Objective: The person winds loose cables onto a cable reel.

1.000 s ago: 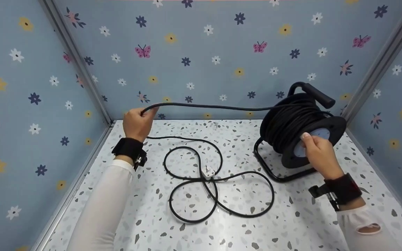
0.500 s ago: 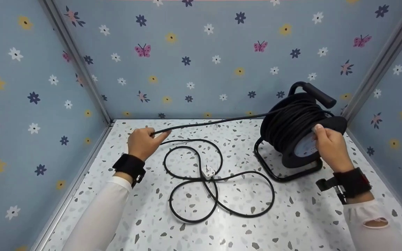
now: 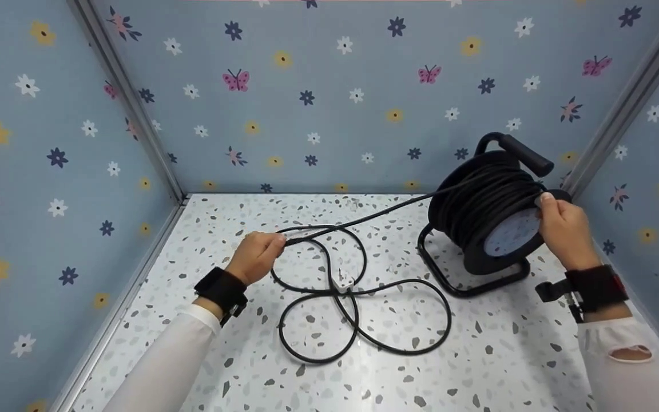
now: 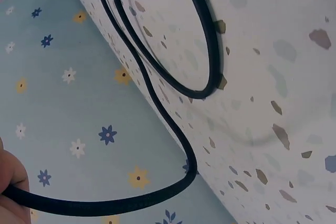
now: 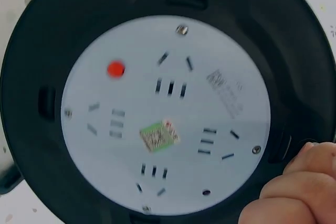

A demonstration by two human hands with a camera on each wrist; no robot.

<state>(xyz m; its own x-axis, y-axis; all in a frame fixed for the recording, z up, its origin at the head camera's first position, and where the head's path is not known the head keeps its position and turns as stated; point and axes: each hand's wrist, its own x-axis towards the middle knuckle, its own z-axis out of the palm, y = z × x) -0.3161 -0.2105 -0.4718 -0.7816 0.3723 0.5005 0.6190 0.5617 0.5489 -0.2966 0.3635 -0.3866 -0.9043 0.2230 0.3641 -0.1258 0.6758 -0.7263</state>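
Note:
A black cable reel (image 3: 492, 260) stands at the right on its tube frame, wound with many turns of cable. My left hand (image 3: 258, 256) grips the black cable (image 3: 384, 212), which runs taut and slanting up to the reel. In the left wrist view, the cable (image 4: 100, 208) bends away from the fingers toward the floor loops. My right hand (image 3: 568, 234) holds the right edge of the reel's front disc with curled fingers; whatever lies inside the grip is hidden. The right wrist view shows the grey socket face (image 5: 173, 108) with a red button (image 5: 116, 69).
Loose cable loops (image 3: 449, 320) spread over the speckled white surface (image 3: 398, 377) between the hands, with a pale plug (image 3: 342, 283) at their crossing. The black carry handle (image 3: 527, 154) rises behind the reel. Flowered blue walls (image 3: 318, 74) enclose the back and both sides.
My left hand has come down and to the right, nearer the reel, with the cable. My right hand has swept rightward and up round the disc to its right edge.

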